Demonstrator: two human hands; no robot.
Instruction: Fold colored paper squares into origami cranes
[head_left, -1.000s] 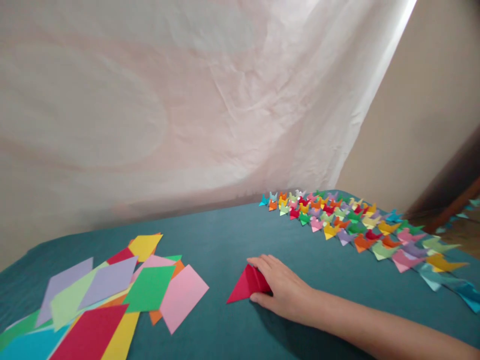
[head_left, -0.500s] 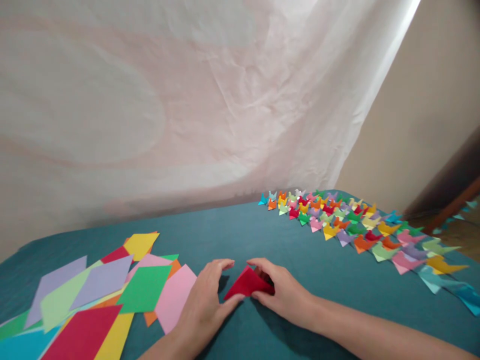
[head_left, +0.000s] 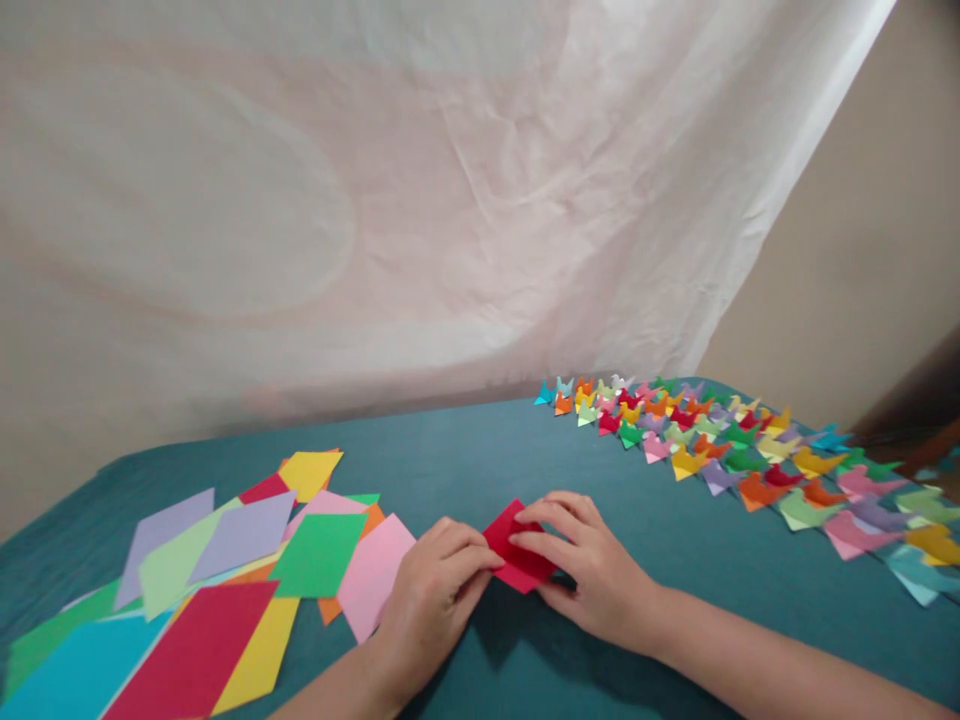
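Observation:
A folded red paper [head_left: 517, 562] is held a little above the table, between my two hands. My left hand [head_left: 442, 590] pinches its left corner between thumb and fingers. From the right, my right hand [head_left: 589, 560] grips the paper, with its fingers on the upper face and the thumb below, partly out of sight. To the left of my left hand lies a spread of loose coloured paper sheets [head_left: 309, 555] in several colours.
Rows of small folded paper birds [head_left: 705, 450] stand along the right side of the teal tablecloth [head_left: 420, 460]. Behind the table hangs a pale curtain [head_left: 375, 200], with a beige wall [head_left: 840, 230] to its right.
The red paper has gone from a flattish triangle on the table to a raised, squarer shape. My left hand has closed on its corner; my right fingers have moved onto its face.

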